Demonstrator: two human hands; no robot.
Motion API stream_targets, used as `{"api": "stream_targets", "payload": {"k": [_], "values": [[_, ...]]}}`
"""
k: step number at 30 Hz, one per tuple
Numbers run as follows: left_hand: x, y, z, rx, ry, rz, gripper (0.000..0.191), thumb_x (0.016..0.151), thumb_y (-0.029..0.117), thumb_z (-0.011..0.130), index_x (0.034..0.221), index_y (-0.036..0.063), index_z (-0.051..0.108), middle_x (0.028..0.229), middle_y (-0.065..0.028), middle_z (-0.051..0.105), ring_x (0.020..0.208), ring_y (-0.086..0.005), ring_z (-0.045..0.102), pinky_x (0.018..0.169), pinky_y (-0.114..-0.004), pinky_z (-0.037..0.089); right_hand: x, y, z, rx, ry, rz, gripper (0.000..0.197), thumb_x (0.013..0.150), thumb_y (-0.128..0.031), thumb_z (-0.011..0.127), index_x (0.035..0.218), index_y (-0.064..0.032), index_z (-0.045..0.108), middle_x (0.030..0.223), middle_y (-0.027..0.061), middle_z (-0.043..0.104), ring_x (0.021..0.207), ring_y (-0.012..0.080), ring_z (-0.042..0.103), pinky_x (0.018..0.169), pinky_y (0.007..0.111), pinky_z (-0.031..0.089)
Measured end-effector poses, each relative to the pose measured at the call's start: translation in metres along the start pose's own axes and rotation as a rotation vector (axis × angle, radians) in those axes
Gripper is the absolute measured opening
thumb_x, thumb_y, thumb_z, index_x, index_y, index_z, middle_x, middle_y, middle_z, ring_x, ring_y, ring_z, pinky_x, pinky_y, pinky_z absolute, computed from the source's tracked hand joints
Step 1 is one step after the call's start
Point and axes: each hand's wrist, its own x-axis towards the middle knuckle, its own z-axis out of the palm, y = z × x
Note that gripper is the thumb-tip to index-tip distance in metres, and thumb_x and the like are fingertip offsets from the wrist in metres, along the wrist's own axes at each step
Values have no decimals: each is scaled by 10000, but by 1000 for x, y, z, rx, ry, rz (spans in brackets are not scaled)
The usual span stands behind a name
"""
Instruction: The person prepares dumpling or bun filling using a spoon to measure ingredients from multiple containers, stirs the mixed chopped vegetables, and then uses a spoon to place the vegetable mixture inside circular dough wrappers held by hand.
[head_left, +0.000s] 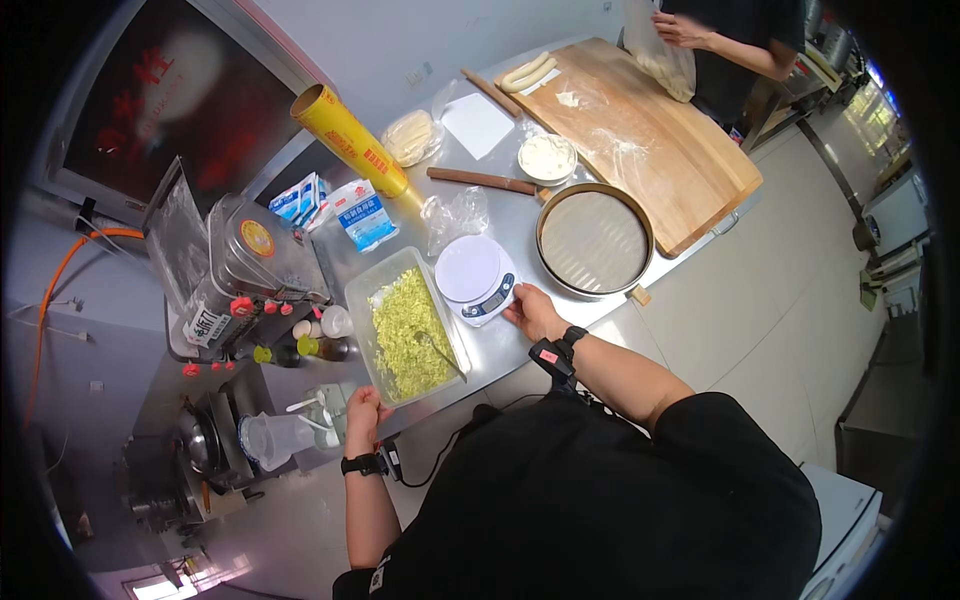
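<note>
A plastic tub (436, 264) of chopped pale-green vegetable (405, 330) sits at the table's front edge, a metal spoon (439, 352) resting in it. My left hand (364, 411) is at the tub's near left corner, fingers curled; whether they grip the rim is hard to see. Just right of the tub stands a white digital kitchen scale (471, 270) with nothing on its round pan. My right hand (536, 313) grips the scale's front right edge beside the display.
A round sieve (596, 240), flour bowl (547, 159), rolling pin (484, 180) and floured wooden board (675, 165) lie to the right. Behind are salt packets (365, 216) and a yellow film roll (352, 142). Bottles (322, 347) stand left. Across the board, another person's hand (681, 30) holds a plastic bag.
</note>
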Motion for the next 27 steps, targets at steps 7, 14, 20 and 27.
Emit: {"api": "stream_targets", "payload": {"k": [7, 14, 20, 27], "values": [[4, -1, -5, 19, -22, 10, 92, 1025, 124, 579, 1084, 55, 596, 831, 6, 575, 686, -117, 585, 653, -334, 621, 8, 20, 2, -92, 42, -311, 127, 1050, -197, 562, 1134, -103, 578, 945, 4, 641, 813, 140, 622, 712, 313, 554], [11, -11, -2, -48, -65, 1, 137, 1016, 108, 583, 1130, 33, 587, 853, -18, 575, 698, -131, 570, 659, -351, 625, -39, -14, -9, -158, 105, -381, 154, 1027, -169, 578, 1098, -33, 586, 922, 48, 627, 774, 170, 621, 725, 351, 564], [23, -38, -5, -89, -141, 110, 172, 1012, 94, 581, 1167, 18, 574, 908, -40, 588, 726, -143, 578, 640, -347, 610, -107, -70, -24, -106, 132, -354, 154, 1029, -149, 555, 1113, -24, 585, 962, 65, 670, 807, 187, 675, 760, 382, 603], [14, -25, 2, -27, -57, 75, 124, 1022, 95, 558, 1135, 45, 564, 901, -28, 584, 709, -147, 590, 675, -358, 617, -95, -183, 4, -126, 35, -400, 213, 1041, -114, 472, 1066, -20, 661, 969, 80, 723, 848, 204, 704, 789, 358, 610]]}}
